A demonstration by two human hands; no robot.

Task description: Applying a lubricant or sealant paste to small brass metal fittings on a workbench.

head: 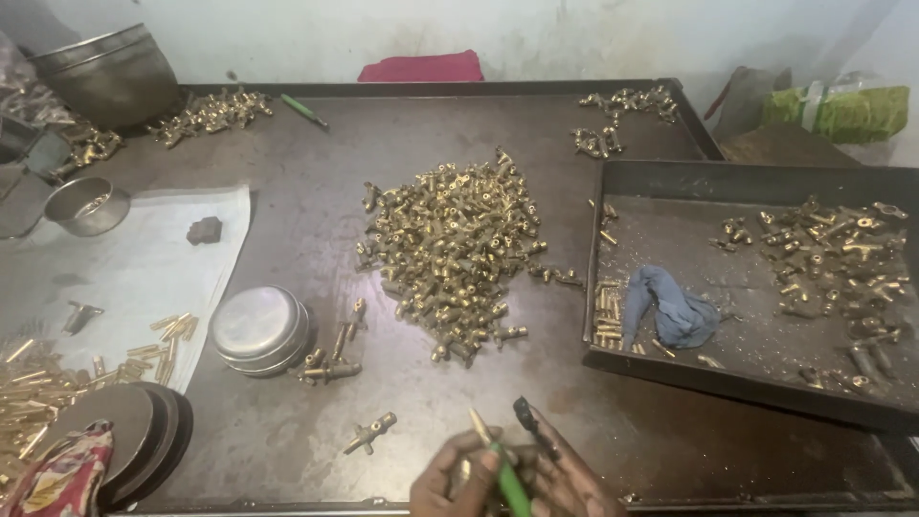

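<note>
A green-handled tool [502, 464] is gripped in both hands at the near table edge.

Its long axis is tilted, with the brass tip aimed up and left toward the heap of brass fittings [450, 249]. The left hand [450, 483] and right hand [565, 479] are closed around it; a dark small piece [526, 416] is pinched in the right fingers.

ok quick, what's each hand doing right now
Left hand: closed, holding a green tool and apparently a small brass part.
Right hand: closed on a small dark piece.
</note>
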